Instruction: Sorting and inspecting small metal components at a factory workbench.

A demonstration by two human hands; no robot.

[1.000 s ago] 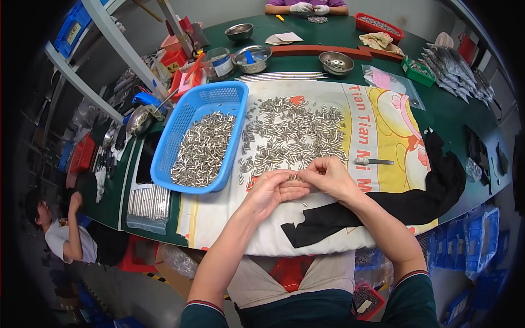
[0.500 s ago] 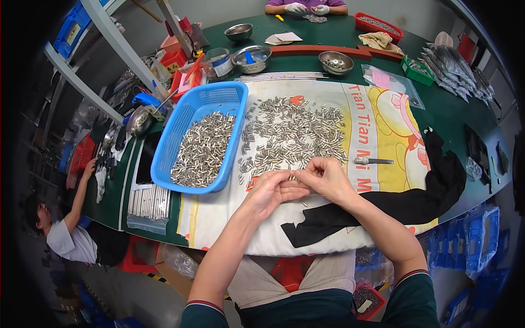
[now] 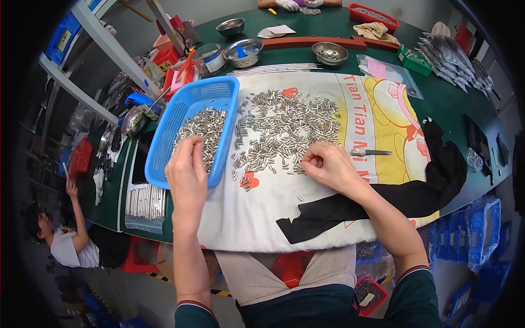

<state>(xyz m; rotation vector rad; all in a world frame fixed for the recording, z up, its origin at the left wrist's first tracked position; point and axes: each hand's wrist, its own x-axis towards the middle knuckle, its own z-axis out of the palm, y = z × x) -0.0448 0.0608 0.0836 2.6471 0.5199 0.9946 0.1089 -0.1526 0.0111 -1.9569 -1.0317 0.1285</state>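
Note:
My left hand (image 3: 187, 170) is over the near end of a blue plastic basket (image 3: 155, 158), which holds a heap of small metal pins (image 3: 203, 127). Its fingers are bent together, and whatever they may hold is hidden. My right hand (image 3: 334, 170) rests at the near right edge of a spread of loose metal pins (image 3: 284, 128) on a printed cloth (image 3: 257, 218). Thumb and forefinger are pinched there; I cannot make out what is between them. A single pin (image 3: 300, 198) lies apart on the cloth, near a black sleeve-like cloth (image 3: 333, 216).
A dark-handled tool (image 3: 377, 152) lies right of my right hand. Metal bowls (image 3: 330, 53) and long rods (image 3: 273, 69) lie beyond the cloth. A bag of rods (image 3: 145, 203) sits left of it. One co-worker (image 3: 74, 246) is at left; another's gloved hands (image 3: 298, 4) show at the far side.
My hands have come apart. The left one moved left and up from the cloth to the basket; the right one moved slightly right and up, to the pins' edge.

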